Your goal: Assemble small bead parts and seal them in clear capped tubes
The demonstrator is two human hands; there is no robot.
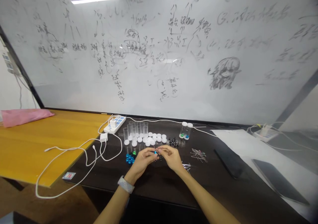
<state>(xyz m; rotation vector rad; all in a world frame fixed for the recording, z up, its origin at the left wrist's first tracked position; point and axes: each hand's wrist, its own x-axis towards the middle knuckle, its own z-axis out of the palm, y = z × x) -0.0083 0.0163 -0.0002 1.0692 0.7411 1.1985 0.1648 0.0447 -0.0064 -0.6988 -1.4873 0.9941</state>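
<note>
My left hand (144, 159) is closed in a pinch on a small shiny blue piece (155, 152). My right hand (171, 156) meets it from the other side, its fingertips pinched together right beside the blue piece; what they hold is too small to make out. A thin pin (154, 147) points up from between the fingertips. Left of the hands lies a cluster of shiny blue pieces (129, 158) with a green piece (134, 153) at its edge. Behind the hands are several white round caps (154, 138) and several clear tubes (136, 128). Tiny dark bits (160, 158) lie below the fingers.
Black spiky pieces (173, 142), loose thin pins (199, 155) and white metallic rods (186, 166) lie rightward. Two capped tubes (185, 131) stand behind. A black phone (227, 162) and a tablet (279, 181) lie right. A power strip (115, 124) and white cables (85, 181) spread left.
</note>
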